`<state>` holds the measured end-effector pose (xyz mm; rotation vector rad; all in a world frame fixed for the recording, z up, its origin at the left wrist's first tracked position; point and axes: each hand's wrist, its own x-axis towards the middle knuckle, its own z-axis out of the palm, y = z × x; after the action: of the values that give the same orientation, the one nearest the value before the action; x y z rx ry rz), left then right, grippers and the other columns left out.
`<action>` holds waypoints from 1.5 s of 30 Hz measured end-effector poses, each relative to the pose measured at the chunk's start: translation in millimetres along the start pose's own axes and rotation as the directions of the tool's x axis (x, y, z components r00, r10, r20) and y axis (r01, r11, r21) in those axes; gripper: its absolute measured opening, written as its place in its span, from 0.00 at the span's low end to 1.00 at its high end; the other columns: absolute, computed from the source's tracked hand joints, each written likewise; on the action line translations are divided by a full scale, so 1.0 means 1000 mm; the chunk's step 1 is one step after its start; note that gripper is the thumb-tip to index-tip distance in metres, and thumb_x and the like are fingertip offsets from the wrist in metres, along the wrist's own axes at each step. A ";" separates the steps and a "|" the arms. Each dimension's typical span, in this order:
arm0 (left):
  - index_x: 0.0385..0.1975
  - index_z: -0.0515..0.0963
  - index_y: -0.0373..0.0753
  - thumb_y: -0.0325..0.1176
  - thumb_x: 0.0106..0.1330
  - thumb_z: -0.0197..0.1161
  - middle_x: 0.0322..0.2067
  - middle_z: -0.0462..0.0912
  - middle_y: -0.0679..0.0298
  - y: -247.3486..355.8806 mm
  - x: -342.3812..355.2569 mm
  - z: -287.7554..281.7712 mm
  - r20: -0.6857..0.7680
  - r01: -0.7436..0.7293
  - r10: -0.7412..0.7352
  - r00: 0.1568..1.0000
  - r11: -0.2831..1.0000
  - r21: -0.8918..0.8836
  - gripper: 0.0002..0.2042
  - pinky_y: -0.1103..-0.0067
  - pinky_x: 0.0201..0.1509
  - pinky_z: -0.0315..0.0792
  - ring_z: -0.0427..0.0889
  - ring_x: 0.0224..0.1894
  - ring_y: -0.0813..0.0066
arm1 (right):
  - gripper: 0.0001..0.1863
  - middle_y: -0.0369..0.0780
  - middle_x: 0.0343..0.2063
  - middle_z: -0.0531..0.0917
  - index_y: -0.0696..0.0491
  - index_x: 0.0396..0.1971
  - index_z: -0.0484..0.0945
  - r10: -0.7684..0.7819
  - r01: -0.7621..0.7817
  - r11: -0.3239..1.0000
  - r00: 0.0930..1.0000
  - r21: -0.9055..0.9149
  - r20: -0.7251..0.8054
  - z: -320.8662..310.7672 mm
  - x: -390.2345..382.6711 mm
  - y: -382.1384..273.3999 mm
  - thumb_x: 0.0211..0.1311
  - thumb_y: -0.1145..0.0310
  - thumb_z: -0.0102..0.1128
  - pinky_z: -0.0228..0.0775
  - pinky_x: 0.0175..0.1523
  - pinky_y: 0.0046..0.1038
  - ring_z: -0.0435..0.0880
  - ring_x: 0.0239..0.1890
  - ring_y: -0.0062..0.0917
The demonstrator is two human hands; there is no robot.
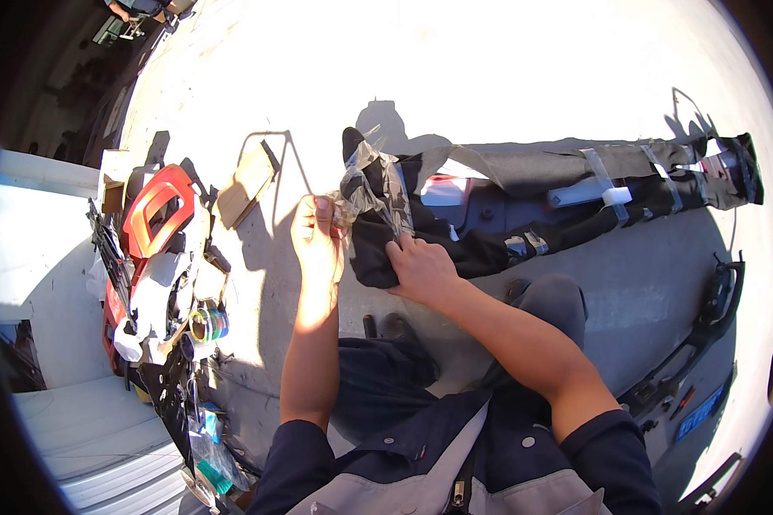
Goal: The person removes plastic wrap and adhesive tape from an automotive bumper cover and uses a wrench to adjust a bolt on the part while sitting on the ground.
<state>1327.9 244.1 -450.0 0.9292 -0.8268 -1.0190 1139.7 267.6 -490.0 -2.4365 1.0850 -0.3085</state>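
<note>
A long bundle in black felt-like wrapping (550,167) lies across the ground before me, bound with several bands of shiny tape. A dark smooth panel (498,210) shows through the gap in the wrapping. Crumpled clear tape (365,180) hangs round the bundle's left end. My left hand (312,230) is closed on a bunched piece of that tape, just off the end. Against the near side of the same end rests my right hand (423,270), its fingers curled at the lower end of a tape strip. What those fingers hold is hidden.
Left of me, a red plastic part (159,210), a cardboard piece (245,184) and a tape roll (208,324) lie among clutter. A black trim part (704,322) and a blue plate (700,415) lie at right. Another person (142,10) is far off at upper left.
</note>
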 end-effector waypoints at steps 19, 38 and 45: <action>0.46 0.72 0.35 0.30 0.71 0.58 0.30 0.78 0.65 -0.010 0.052 -0.208 -0.484 0.351 0.149 0.862 0.512 0.784 0.09 0.79 0.31 0.73 0.76 0.27 0.79 | 0.12 0.36 0.24 0.86 0.49 0.22 0.85 -0.330 0.333 0.943 0.940 -0.018 0.089 -0.011 -0.001 0.002 0.51 0.55 0.66 0.75 0.34 0.32 0.87 0.31 0.29; 0.65 0.65 0.41 0.51 0.76 0.46 0.58 0.74 0.58 -0.113 0.091 -0.118 -0.310 0.599 -0.513 0.800 0.670 0.439 0.25 0.62 0.57 0.71 0.75 0.58 0.60 | 0.09 0.36 0.31 0.88 0.47 0.29 0.89 -0.505 0.524 0.845 0.714 0.108 0.484 0.009 -0.027 -0.003 0.55 0.68 0.59 0.77 0.37 0.35 0.88 0.37 0.31; 0.59 0.69 0.31 0.63 0.70 0.49 0.58 0.76 0.52 -0.157 0.105 -0.147 -0.036 0.823 -0.858 0.512 0.478 0.307 0.36 0.64 0.61 0.73 0.77 0.56 0.58 | 0.08 0.34 0.24 0.87 0.46 0.21 0.87 -0.602 0.569 0.797 0.721 0.202 0.342 0.005 -0.039 0.001 0.50 0.67 0.59 0.75 0.31 0.32 0.88 0.31 0.29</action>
<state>1440.4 143.6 -635.9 1.6288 -0.5923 -1.8786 1115.1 297.7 -496.0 -2.5523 0.0960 -0.0420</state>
